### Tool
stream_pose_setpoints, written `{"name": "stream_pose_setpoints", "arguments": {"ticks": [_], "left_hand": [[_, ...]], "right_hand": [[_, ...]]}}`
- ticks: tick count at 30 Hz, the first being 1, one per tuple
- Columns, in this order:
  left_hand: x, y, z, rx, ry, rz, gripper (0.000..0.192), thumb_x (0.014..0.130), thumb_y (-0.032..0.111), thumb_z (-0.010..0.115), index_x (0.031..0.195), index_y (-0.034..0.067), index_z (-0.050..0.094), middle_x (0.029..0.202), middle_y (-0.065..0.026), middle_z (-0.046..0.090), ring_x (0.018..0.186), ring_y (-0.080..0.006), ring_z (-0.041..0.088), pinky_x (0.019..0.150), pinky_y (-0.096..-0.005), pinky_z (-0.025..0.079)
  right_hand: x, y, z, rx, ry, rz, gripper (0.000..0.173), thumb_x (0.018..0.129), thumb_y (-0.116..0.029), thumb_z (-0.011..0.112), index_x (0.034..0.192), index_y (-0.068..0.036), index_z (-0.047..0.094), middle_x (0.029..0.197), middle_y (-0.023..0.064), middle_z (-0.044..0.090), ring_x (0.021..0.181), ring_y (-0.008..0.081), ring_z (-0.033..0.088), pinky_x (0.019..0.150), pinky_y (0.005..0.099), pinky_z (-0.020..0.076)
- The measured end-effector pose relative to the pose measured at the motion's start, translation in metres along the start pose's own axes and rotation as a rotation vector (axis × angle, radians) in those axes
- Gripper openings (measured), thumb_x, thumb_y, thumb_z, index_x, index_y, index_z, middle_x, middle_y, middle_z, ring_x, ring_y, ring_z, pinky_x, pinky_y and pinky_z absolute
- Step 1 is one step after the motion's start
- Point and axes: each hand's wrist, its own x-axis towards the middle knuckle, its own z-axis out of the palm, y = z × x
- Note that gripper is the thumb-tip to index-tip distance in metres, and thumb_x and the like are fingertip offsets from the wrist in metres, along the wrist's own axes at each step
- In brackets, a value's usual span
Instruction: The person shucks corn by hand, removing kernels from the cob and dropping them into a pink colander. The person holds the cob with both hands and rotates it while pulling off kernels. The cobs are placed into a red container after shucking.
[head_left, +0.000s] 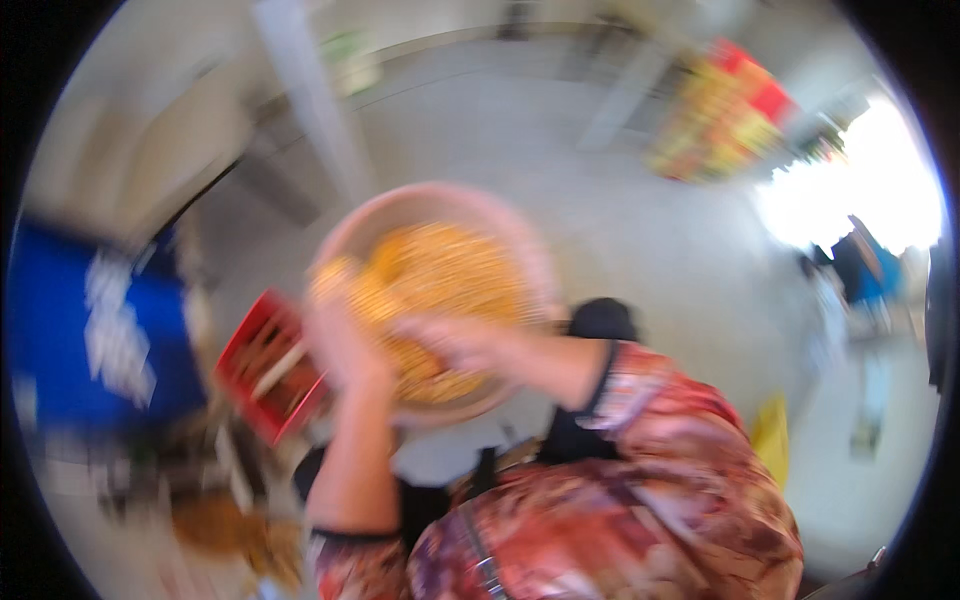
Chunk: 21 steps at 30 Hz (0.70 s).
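Observation:
A round pink basin (540, 262) stands before me, holding a heap of yellow-orange grains (465, 277) that look like corn kernels. My left hand (334, 330) is over the basin's left side, closed around a yellow ear of corn (367, 296), blurred by motion. My right hand (450, 341) is just right of it, above the heap, with its fingers at the near end of the ear; whether it grips anything is too blurred to tell. Beneath it, a darker orange piece lies partly hidden among the kernels.
A red plastic basket (270, 439) with brownish pieces and a pale stick touches or nearly touches the basin's left side. A blue surface with white cloth (112, 330) is farther left. A red and yellow sack (720, 112) stands back right; yellow material (772, 439) lies at right.

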Motion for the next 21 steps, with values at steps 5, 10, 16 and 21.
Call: {"name": "stream_pose_setpoints", "arguments": {"ticks": [5, 10, 16, 21], "left_hand": [[0.015, -0.019, 0.003, -0.168, -0.116, -0.007, 0.034, 0.104, 0.036, 0.046, 0.108, 0.004, 0.054, 0.084, -0.0084, 0.058, 0.073, -0.0213, 0.059, 0.064, -0.0340, 0.051], [0.013, -0.015, 0.003, -0.115, -0.146, 0.004, 0.034, 0.103, 0.029, 0.048, 0.121, 0.002, 0.055, 0.095, -0.0106, 0.060, 0.079, -0.0211, 0.061, 0.069, -0.0340, 0.052], [-0.003, -0.010, 0.012, -0.158, -0.187, -0.051, 0.034, 0.102, 0.025, 0.049, 0.125, 0.000, 0.054, 0.099, -0.0106, 0.061, 0.083, -0.0208, 0.061, 0.073, -0.0333, 0.052], [0.006, -0.014, 0.015, -0.088, -0.158, 0.056, 0.034, 0.103, 0.038, 0.045, 0.108, 0.005, 0.054, 0.079, -0.0098, 0.057, 0.068, -0.0216, 0.057, 0.063, -0.0348, 0.049]], "right_hand": [[0.016, 0.025, -0.015, 0.135, -0.127, -0.187, 0.038, 0.096, -0.036, 0.062, 0.115, -0.003, 0.063, 0.095, 0.0084, 0.068, 0.083, 0.0173, 0.065, 0.070, 0.0352, 0.0572], [-0.017, 0.002, 0.000, 0.087, 0.002, -0.059, 0.042, 0.097, -0.045, 0.060, 0.114, -0.006, 0.063, 0.088, 0.0056, 0.064, 0.075, 0.0164, 0.062, 0.058, 0.0334, 0.0538], [-0.005, 0.014, -0.008, 0.116, -0.022, -0.137, 0.045, 0.100, -0.051, 0.055, 0.109, -0.007, 0.063, 0.079, 0.0045, 0.063, 0.062, 0.0148, 0.061, 0.045, 0.0278, 0.0458], [-0.010, 0.011, -0.010, 0.046, -0.072, -0.169, 0.044, 0.101, -0.047, 0.055, 0.109, -0.004, 0.062, 0.084, 0.0063, 0.065, 0.065, 0.0147, 0.063, 0.046, 0.0282, 0.0474]]}}
